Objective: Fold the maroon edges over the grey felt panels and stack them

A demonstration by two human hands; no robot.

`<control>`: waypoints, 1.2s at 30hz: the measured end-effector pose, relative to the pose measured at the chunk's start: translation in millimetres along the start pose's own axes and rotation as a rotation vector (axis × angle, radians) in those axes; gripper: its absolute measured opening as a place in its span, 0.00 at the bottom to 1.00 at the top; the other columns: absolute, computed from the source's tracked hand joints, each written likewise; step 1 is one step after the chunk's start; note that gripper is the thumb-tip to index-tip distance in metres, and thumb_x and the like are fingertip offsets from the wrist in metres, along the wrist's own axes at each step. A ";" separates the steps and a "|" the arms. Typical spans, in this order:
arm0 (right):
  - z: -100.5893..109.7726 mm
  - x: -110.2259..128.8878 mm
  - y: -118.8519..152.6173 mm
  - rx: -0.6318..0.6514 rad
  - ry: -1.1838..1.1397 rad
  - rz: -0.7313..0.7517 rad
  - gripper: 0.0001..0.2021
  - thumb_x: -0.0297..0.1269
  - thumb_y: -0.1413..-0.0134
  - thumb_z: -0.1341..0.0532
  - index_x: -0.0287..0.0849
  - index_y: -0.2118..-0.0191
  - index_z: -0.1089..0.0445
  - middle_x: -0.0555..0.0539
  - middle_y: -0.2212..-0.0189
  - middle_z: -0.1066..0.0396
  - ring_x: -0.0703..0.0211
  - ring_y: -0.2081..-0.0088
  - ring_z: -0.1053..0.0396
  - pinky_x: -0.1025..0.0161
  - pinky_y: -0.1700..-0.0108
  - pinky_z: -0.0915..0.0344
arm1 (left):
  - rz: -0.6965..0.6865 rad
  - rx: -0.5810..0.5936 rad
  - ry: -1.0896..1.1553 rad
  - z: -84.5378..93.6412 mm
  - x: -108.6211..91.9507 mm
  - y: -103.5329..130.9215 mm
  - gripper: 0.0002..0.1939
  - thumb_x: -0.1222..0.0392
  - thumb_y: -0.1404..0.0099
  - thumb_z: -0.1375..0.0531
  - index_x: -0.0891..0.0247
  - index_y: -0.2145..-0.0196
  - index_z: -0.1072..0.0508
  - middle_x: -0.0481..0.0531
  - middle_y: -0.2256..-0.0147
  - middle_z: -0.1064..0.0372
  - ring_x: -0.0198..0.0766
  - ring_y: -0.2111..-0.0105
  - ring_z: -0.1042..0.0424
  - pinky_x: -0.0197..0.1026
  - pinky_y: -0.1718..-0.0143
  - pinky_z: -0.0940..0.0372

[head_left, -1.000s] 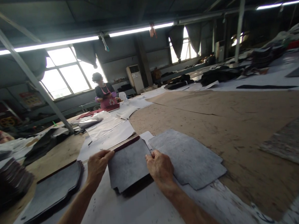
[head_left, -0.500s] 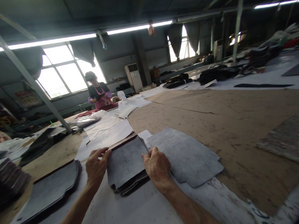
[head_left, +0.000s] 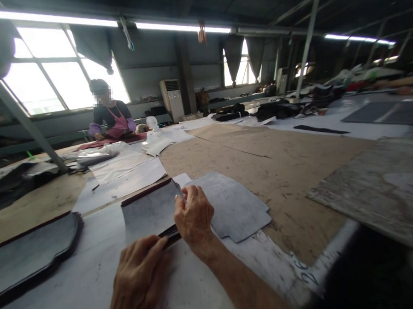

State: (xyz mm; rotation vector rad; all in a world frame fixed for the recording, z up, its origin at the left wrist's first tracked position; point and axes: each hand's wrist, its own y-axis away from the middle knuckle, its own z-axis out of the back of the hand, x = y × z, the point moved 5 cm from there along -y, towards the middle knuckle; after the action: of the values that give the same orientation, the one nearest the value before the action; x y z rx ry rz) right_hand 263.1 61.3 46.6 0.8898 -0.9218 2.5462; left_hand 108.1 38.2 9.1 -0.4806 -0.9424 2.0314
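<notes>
Since a second ago the left hand [head_left: 139, 280] has slid off the far left edge of the small stack of dark grey cut felt-like pieces [head_left: 149, 213] and pulled back toward the body, now sitting at about 6 o'clock of the stack with its fingertips pressed against the near edge. Looks like it's butting the edges flush, though I can't tell if it's actually gripping anything or just pushing. Camera also swung a bit right, so more of the right side shows now.

The right hand [head_left: 193, 216] is at 3 o'clock of that stack, fingers curled over its right edge and pinching the layers together, probably to keep them from fanning out. The stack lies on white paper sheeting [head_left: 95, 280] covering the near part of the brown board worktop [head_left: 279, 169].

Touching the right hand at its 3 o'clock lies a single flat grey notched panel [head_left: 235, 210], spread out flat. Over at 9 o'clock there's a bigger pile of dark curved-edge pieces [head_left: 28, 253], kept well apart from the stack.

Further out at 11 o'clock, another person in a pink apron [head_left: 111, 120] is working at the far end.
</notes>
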 end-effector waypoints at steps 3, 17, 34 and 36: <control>22.8 3.9 1.0 0.094 0.076 0.014 0.07 0.37 0.47 0.45 0.43 0.63 0.34 0.49 0.65 0.31 0.60 0.63 0.32 0.65 0.64 0.40 | -0.136 0.008 -0.003 -3.6 -14.1 3.6 0.15 0.67 0.38 0.46 0.63 0.53 0.33 0.56 0.58 0.36 0.41 0.58 0.37 0.43 0.59 0.42; 72.0 -94.8 28.1 0.505 0.541 0.383 0.11 0.25 0.57 0.46 0.35 0.64 0.32 0.40 0.64 0.33 0.51 0.59 0.37 0.61 0.62 0.41 | -0.209 -0.068 -0.011 4.3 -25.9 -1.2 0.14 0.72 0.41 0.44 0.68 0.56 0.33 0.58 0.61 0.35 0.42 0.60 0.37 0.44 0.62 0.42; 79.7 -114.6 10.3 0.397 0.422 0.385 0.14 0.30 0.41 0.54 0.42 0.65 0.31 0.49 0.66 0.29 0.64 0.62 0.32 0.70 0.60 0.43 | -0.100 0.146 0.233 -52.7 -76.4 -53.4 0.12 0.65 0.38 0.48 0.65 0.56 0.34 0.55 0.58 0.33 0.42 0.60 0.36 0.47 0.59 0.39; 79.6 -113.8 11.6 0.395 0.441 0.412 0.15 0.30 0.40 0.55 0.42 0.67 0.32 0.49 0.68 0.29 0.63 0.64 0.32 0.69 0.62 0.43 | 0.031 0.098 0.216 -64.2 -71.4 -62.3 0.10 0.64 0.37 0.49 0.65 0.59 0.32 0.55 0.60 0.32 0.42 0.61 0.36 0.48 0.60 0.39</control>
State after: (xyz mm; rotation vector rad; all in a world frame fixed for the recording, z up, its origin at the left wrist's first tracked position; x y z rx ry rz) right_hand 381.2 -6.3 16.5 0.1983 -0.5115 3.1608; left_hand 222.3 32.6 15.1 -0.6492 -0.7061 1.9963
